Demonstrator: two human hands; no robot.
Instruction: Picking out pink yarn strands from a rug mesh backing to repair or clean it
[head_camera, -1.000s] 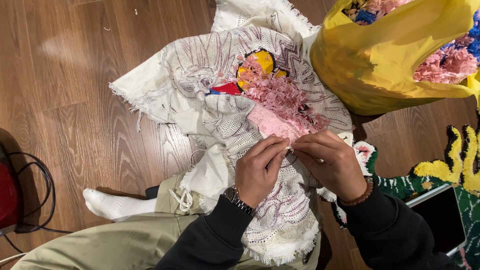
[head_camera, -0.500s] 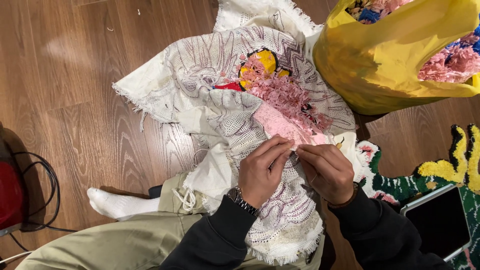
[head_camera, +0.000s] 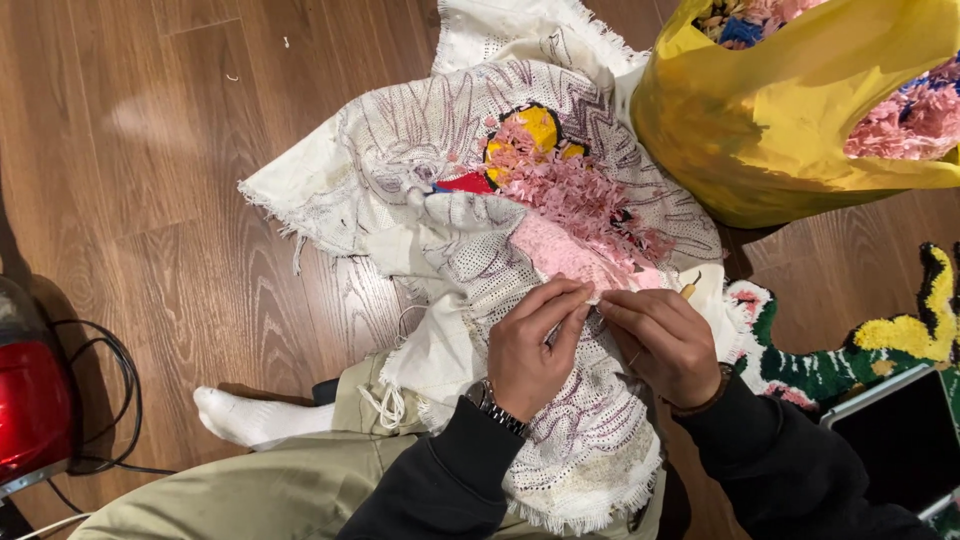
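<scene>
A white backing cloth (head_camera: 400, 170) with drawn purple lines lies over my lap and the wood floor. Pink, yellow and red tufted patches (head_camera: 560, 185) fill its middle. My left hand (head_camera: 530, 345) and my right hand (head_camera: 665, 340) meet at the lower edge of the pink area, fingertips pinched together on the cloth. What sits between the fingertips is too small to tell. A watch is on my left wrist and a band on my right.
A yellow bag (head_camera: 790, 110) holding pink and blue yarn scraps stands at the upper right. A green, yellow and black tufted piece (head_camera: 860, 350) and a dark tablet (head_camera: 895, 440) lie at right. A red appliance (head_camera: 35, 410) with a black cable sits at left. My socked foot (head_camera: 250, 415) rests on the floor.
The view has shifted slightly, so cloth and hands sit a little further right. My right hand has drawn in closer to the left; both stay pinched on the cloth.
</scene>
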